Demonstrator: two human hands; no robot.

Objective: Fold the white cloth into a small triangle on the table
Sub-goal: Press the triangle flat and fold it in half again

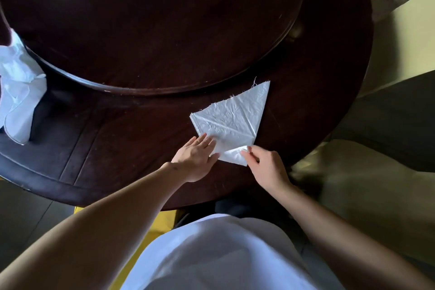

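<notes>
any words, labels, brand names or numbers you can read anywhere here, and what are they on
None: no readable text shows in this view.
White cloth: plain, only creases and frayed threads.
Second white cloth at the left: no tag or print visible.
Dark wooden table and its raised round centre: bare wood, no marks.
White garment on the person: no logo visible.

Plain white cloth [231, 120] on dark reddish-brown wood-grained table [131, 139]; another white cloth [20, 92] at left; white shirt [219, 254]; yellow seat [164, 219] beneath.
</notes>
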